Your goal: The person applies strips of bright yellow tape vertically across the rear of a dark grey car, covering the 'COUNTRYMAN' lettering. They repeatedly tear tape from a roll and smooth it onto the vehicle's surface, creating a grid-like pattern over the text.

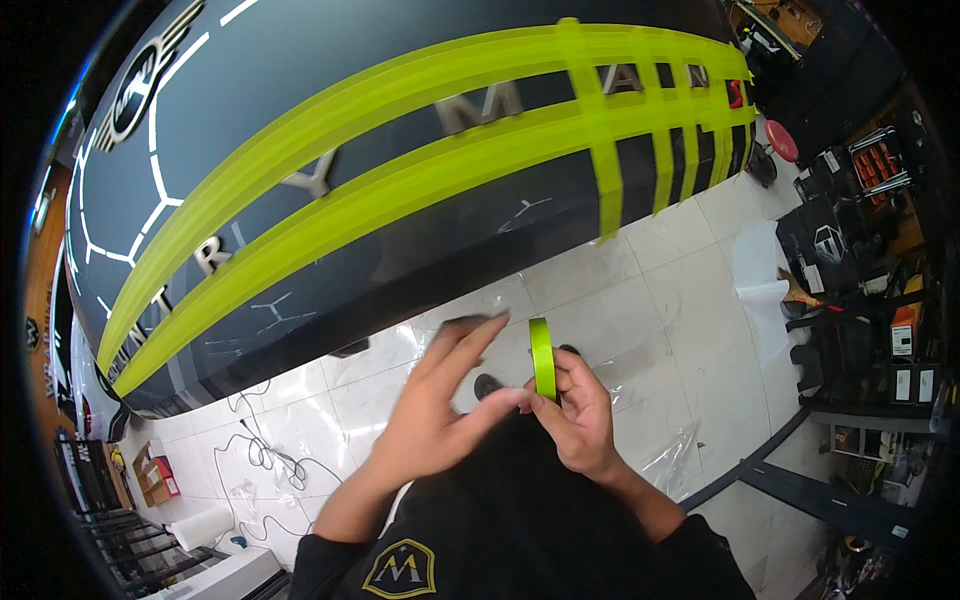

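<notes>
My right hand (580, 425) grips a roll of bright yellow-green masking tape (541, 355), held on edge in front of my body. Beside it, my left hand (428, 405) has its fingers spread and slightly smeared by motion. Its thumb tip reaches close to the roll; whether it touches is unclear. Beyond both hands is a dark grey car panel (390, 235). Two long curved bands of the same tape (260, 150) run above and below a row of metal letters (480, 107). Several short vertical tape strips (605, 185) cross the bands at the right, between letters.
A winged emblem (140, 90) sits on the panel at upper left. Cables (265, 455) trail over the tiled floor (300, 400). Clear plastic film (670, 460) lies at my right. A red stool (781, 141) and black shelving with tools (880, 165) stand at far right.
</notes>
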The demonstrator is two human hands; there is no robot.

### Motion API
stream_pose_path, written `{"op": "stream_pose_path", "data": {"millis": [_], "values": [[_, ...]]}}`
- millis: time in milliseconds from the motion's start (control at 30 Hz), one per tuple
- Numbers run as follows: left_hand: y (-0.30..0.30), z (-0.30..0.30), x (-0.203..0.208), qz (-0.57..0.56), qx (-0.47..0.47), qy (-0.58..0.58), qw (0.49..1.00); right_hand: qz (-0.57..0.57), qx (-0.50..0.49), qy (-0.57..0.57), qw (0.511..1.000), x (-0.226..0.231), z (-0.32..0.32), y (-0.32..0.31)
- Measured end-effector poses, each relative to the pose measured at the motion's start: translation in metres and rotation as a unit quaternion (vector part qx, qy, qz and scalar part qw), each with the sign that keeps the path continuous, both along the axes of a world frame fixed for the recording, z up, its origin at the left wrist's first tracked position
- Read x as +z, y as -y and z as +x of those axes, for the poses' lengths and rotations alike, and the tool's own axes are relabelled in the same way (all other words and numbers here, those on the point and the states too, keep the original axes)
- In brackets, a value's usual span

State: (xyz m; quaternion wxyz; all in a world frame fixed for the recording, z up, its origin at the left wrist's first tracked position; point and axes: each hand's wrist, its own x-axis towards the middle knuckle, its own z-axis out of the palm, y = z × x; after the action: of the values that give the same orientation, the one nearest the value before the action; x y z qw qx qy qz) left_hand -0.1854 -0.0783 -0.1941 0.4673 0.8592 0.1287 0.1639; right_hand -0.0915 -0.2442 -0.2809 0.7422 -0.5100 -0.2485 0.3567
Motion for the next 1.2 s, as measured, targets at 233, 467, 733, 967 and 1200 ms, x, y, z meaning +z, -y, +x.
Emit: {"op": "stream_pose_path", "data": {"millis": [233,467,733,967,1200], "values": [[-0.009,-0.007,-0.020,0.020,-0.044,0.031,0.998,-0.074,0.021,0.102,0.992,0.019,-0.023,0.001],[0.011,-0.009,-0.043,0.125,0.039,0.138,0.982,-0.075,0.018,0.170,0.982,0.014,-0.013,-0.003],[0.022,-0.002,-0.041,-0.077,0.108,0.137,0.982,-0.091,0.097,0.192,0.972,0.034,0.015,0.006],[0.043,0.006,-0.040,0.066,0.079,0.044,0.994,-0.102,0.130,0.197,0.966,0.014,0.036,0.025],[0.061,0.019,-0.056,0.169,0.079,0.105,0.977,-0.115,0.118,0.264,0.950,0.011,0.054,0.047]]}}
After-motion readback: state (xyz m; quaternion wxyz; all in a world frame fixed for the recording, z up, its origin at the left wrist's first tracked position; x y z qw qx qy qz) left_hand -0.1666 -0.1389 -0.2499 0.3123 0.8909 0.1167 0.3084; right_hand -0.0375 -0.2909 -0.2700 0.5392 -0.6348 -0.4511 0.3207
